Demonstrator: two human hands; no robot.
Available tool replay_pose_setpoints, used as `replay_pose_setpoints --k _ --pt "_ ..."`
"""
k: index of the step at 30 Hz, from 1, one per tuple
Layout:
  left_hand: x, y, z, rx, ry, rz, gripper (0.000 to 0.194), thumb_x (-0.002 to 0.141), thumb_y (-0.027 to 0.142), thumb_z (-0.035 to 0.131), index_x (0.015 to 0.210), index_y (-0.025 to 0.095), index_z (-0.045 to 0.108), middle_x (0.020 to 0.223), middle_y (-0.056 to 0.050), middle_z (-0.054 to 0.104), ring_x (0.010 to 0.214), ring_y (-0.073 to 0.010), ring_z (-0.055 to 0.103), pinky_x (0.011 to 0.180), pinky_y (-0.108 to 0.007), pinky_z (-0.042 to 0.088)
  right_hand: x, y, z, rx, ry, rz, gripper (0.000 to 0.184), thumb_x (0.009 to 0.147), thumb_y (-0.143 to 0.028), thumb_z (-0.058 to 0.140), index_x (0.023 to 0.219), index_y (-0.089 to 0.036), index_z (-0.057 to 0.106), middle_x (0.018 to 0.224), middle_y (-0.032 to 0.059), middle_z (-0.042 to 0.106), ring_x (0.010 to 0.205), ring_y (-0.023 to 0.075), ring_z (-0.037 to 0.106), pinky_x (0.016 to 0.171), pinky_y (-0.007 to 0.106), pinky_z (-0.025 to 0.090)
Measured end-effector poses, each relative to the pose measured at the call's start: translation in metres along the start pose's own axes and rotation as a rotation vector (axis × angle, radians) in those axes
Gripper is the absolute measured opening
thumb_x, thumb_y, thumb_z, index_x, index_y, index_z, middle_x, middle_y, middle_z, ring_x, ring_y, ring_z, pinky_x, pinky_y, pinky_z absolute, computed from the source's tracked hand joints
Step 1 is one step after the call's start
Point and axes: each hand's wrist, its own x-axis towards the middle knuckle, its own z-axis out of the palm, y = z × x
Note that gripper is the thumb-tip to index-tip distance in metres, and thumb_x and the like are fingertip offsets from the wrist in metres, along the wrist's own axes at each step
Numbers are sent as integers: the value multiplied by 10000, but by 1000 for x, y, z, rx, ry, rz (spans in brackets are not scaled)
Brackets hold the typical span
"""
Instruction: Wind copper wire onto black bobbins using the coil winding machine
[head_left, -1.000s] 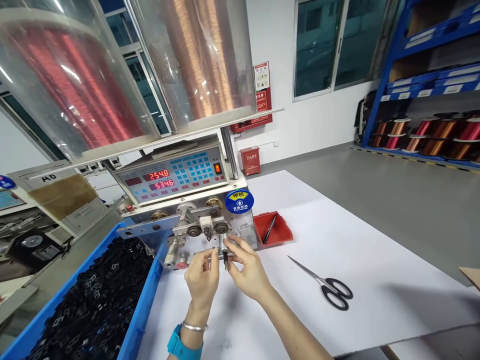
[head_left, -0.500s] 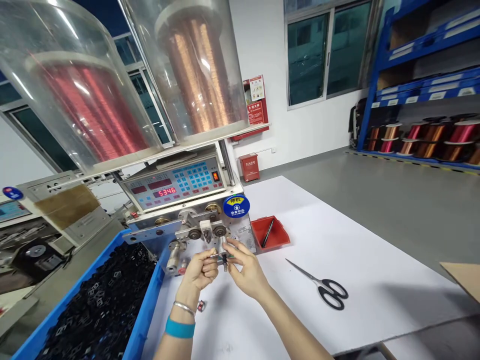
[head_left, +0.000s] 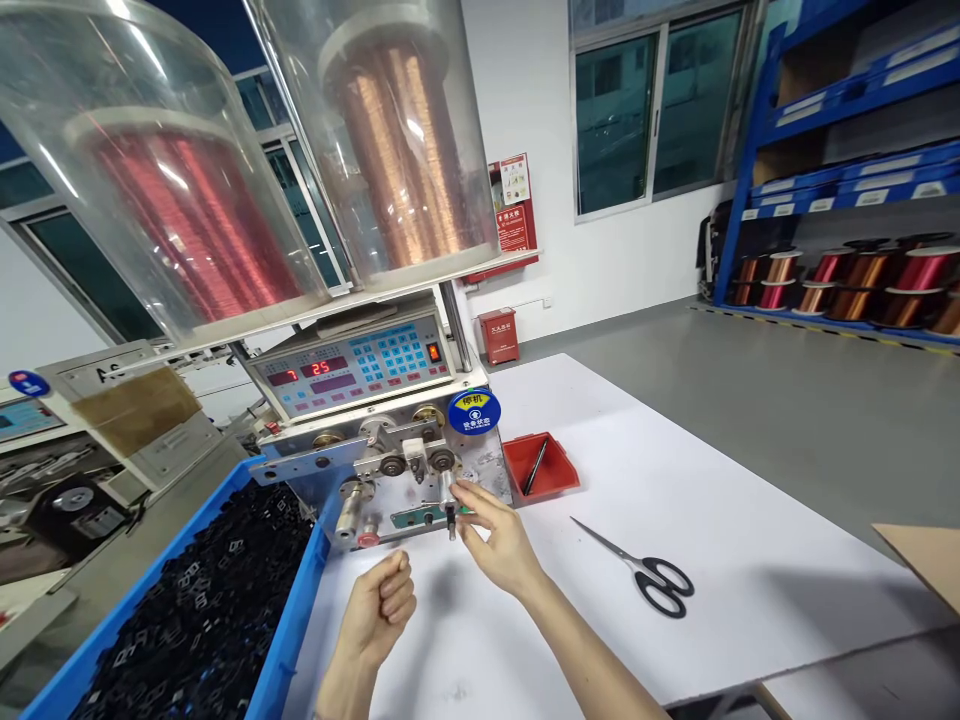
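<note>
My left hand (head_left: pixel 381 602) is closed in a fist just above the white tabletop, below the winding machine; whatever it pinches, if anything, is hidden. My right hand (head_left: pixel 501 545) has its fingers stretched out and apart at the right side of the machine's metal spindle (head_left: pixel 448 488). A small black bobbin (head_left: pixel 451 516) sits on that spindle, near my right thumb and fingertips. The coil winding machine (head_left: pixel 405 450) carries guide wheels and a control panel (head_left: pixel 352 365) with red digits lit.
To the left stands a blue bin (head_left: pixel 289 640) full of black plastic parts (head_left: pixel 195 600). Scissors (head_left: pixel 645 570) lie on the right of the white table (head_left: pixel 750 600). A red tray (head_left: pixel 566 470) holds a black pen (head_left: pixel 535 468). Wire spools (head_left: pixel 401 150) under clear covers rise above.
My left hand has pulled away from the spindle, down and to the left. My right hand has stayed by the spindle. The display digits went from 5346 to 7 and 25.
</note>
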Motion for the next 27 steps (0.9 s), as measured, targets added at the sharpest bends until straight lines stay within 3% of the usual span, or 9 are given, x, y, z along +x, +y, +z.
replay_pose_setpoints --k 5,9,11,13,18,23,27 --pt "-25 -21 -47 370 314 230 364 583 447 733 573 179 488 452 126 184 364 -23 156 377 -163 133 4 24 -17 -364 91 177 220 765 -202 499 905 -182 668 904 75 679 723 177 651 653 300 530" --pt "-33 -43 -73 631 644 415 454 536 606 696 589 185 536 432 106 251 394 -67 253 418 -203 204 12 42 -15 -575 89 276 134 759 -273 582 663 -186 618 703 47 650 662 189 617 596 274 431" --pt "-33 -51 -76 671 721 531 504 497 657 692 596 184 548 460 85 345 439 -97 340 449 -226 282 14 47 -11 -646 66 292 171 766 -298 601 631 -194 597 689 37 646 647 177 606 559 252 381" --pt "-32 -56 -76 664 739 576 536 489 681 686 640 181 564 501 73 404 464 -109 383 466 -237 324 14 50 -7 -699 49 293 194 788 -322 592 639 -198 593 704 31 648 643 163 600 548 242 351" --pt "-26 -55 -75 625 727 542 551 484 661 705 714 176 584 551 44 495 487 -130 459 479 -247 380 6 58 1 -769 13 273 268 799 -441 571 692 -199 612 753 31 661 683 166 611 560 239 337" --pt "-26 -51 -78 763 660 553 335 602 428 729 790 165 642 646 7 566 480 -130 471 506 -266 398 7 64 6 -789 -12 271 399 845 -522 470 655 -200 609 707 56 669 641 177 602 530 253 308" --pt "-24 -47 -75 888 577 596 250 647 217 665 893 187 702 824 -32 587 560 -143 489 622 -289 432 5 63 4 -756 -126 213 407 869 -476 444 616 -196 597 671 52 664 620 168 593 543 251 311"
